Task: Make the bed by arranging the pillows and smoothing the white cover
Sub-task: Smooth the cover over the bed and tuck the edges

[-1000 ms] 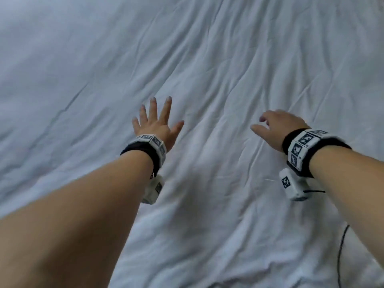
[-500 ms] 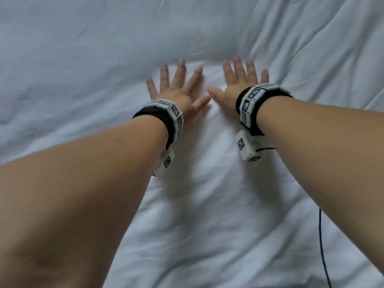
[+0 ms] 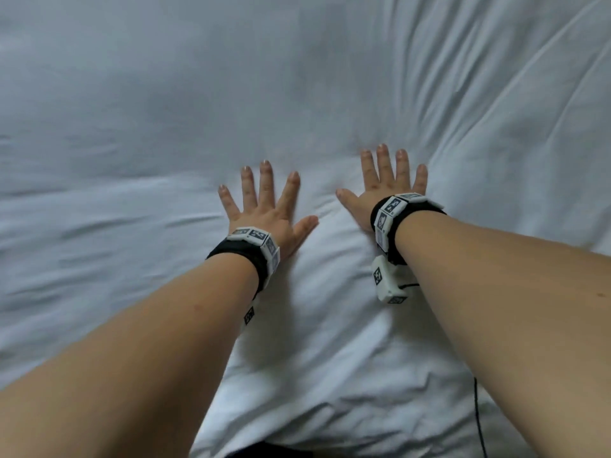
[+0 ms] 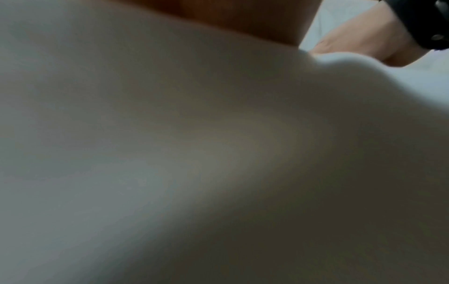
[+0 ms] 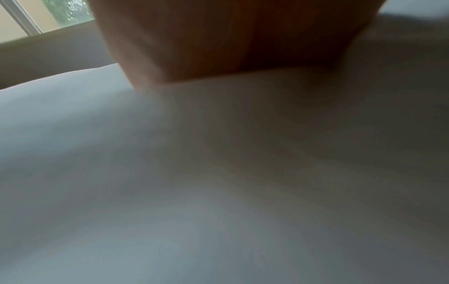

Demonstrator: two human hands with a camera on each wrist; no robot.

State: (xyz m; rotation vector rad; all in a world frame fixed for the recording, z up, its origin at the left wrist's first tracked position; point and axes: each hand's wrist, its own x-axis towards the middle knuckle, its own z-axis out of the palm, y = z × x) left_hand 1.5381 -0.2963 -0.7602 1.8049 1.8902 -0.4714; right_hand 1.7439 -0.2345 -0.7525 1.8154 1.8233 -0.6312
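on one white cover [image 3: 165, 127], two flat hands: left hand [image 3: 264, 213], right hand [image 3: 380, 193]

Both wrist views are filled by blurred, shadowed white cover [image 4: 170, 173], so no fingers can be made out there. In the left wrist view, the right hand [image 4: 359, 38] is cut off by the frame edge. A window [image 5: 36, 17] is seen only as a blurred corner. In the head view, the palms are hidden under the hands, and a dark cable [image 3: 477, 421] is cut off at the bottom edge.
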